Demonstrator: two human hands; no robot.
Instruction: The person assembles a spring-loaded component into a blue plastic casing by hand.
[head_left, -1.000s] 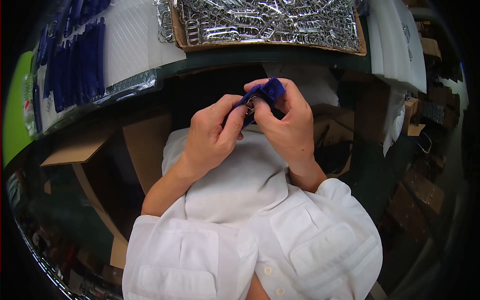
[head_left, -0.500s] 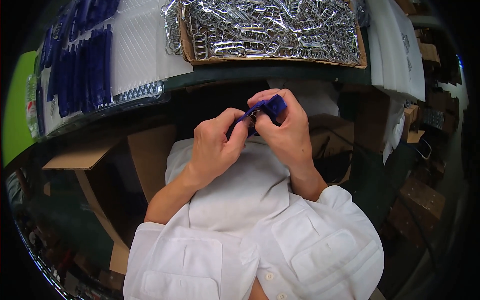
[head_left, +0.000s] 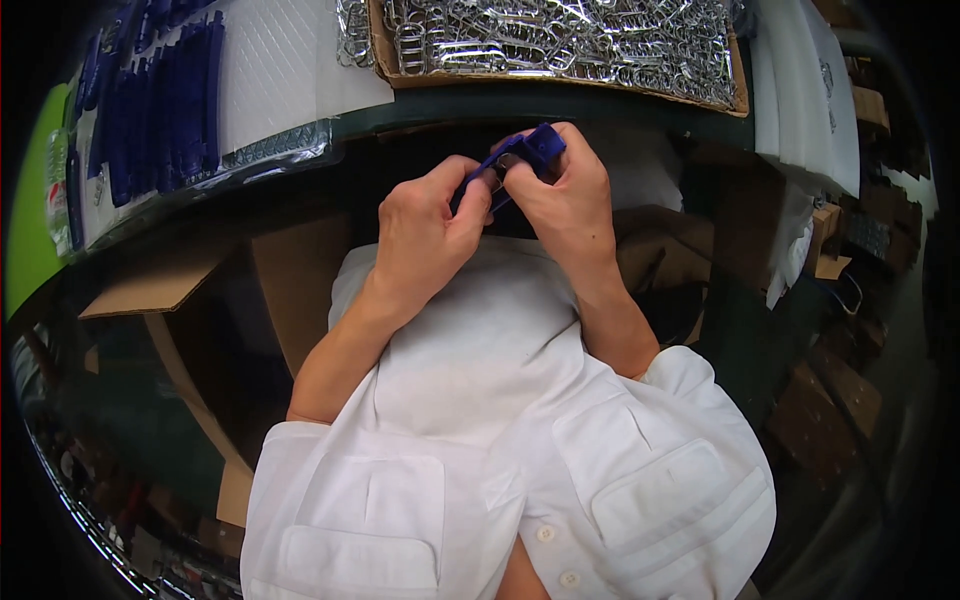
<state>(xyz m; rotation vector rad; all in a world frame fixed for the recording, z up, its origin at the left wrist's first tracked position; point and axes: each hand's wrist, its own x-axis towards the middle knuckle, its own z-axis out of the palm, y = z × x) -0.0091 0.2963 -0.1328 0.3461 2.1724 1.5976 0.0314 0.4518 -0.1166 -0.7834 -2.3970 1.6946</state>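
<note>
Two hands meet just below the table edge (head_left: 560, 100), pinching one blue strap (head_left: 530, 152) between them: left hand (head_left: 430, 225) grips its lower end, right hand (head_left: 565, 195) clasps the upper end, apparently for close fingertip work. Box of metal clips (head_left: 560, 40) beyond; more straps (head_left: 170, 100) lie left.

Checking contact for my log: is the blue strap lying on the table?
No, both hands, left hand and right hand, hold the blue strap above the lap.

You have two hands at work, the left hand (head_left: 425, 225) and right hand (head_left: 570, 195), sharing one blue strap (head_left: 535, 150). At twelve o'clock sits one cardboard box (head_left: 560, 80) of uncountable metal clips (head_left: 560, 35); at ten o'clock, several blue straps (head_left: 165, 100).
</note>
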